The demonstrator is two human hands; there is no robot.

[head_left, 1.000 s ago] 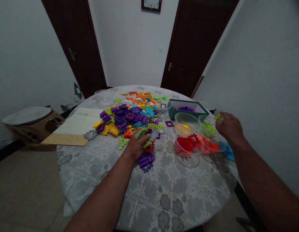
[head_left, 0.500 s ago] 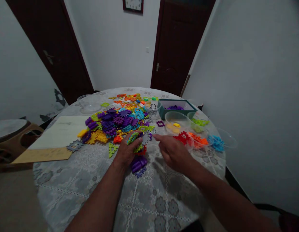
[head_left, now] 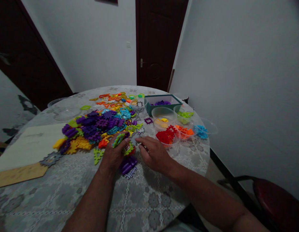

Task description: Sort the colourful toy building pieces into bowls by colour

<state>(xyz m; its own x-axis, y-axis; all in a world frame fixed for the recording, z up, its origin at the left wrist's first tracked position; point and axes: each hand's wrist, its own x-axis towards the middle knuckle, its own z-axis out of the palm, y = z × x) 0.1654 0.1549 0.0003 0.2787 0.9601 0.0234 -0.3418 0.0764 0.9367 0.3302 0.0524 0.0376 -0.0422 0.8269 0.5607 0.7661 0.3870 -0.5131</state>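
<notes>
My left hand is closed around a small assembly of interlocking plastic pieces, with lime green, purple and red parts showing. A grey toothed building piece sticks out on its right side. At that grey piece, the fingertips of my right hand are bent together, index finger foremost; their grip is partly hidden. Below the left hand, purple pieces and a pale lilac toothed piece lie on the tablecloth. Close to the left wrist is a lime green triangle piece.
A large heap of mixed pieces spreads to the left and back. Clear bowls of sorted pieces stand at right, including a red-filled bowl. Behind them is a green box with purple pieces. Cardboard lies left; a dark red chair stands right.
The view has turned to the right, so the table things appear further left. The right fingertips have come closer to the grey piece at the left hand's assembly. The left hand keeps its hold.
</notes>
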